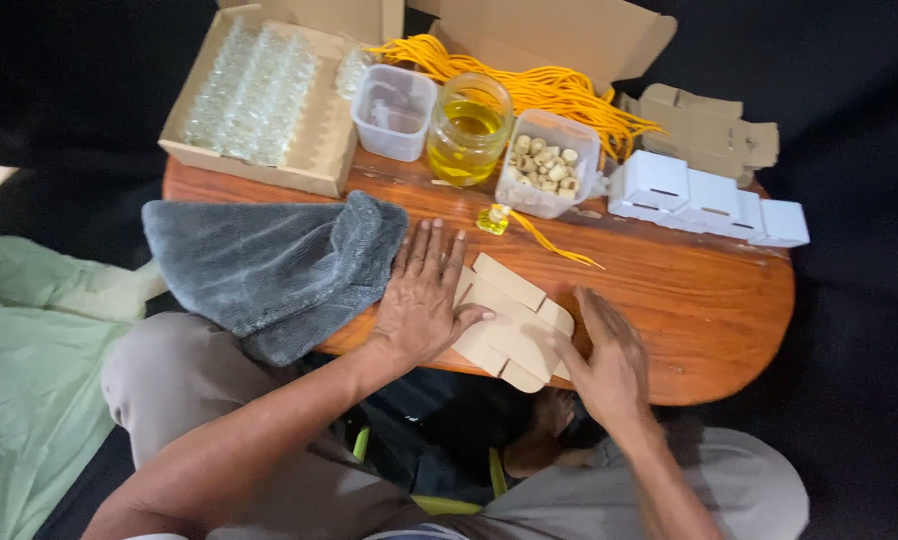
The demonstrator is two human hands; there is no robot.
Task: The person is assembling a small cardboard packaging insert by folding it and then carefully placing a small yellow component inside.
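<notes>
A flat, unfolded tan cardboard box blank (509, 322) lies on the near edge of the wooden table (689, 290). My left hand (424, 295) presses flat on its left side, fingers spread and thumb across the card. My right hand (609, 355) rests on its right end, fingers together along the edge. Just beyond lies a small filled bottle (494, 218) with a yellow cord (559, 245) tied to it.
A grey towel (269, 260) lies at the left. Behind stand a carton of small glass bottles (254, 95), a clear tub (394, 110), a jar of yellow liquid (469, 130), a tub of corks (547, 165), yellow cords (539, 85), white boxes (704, 200) and folded cardboard (709, 130).
</notes>
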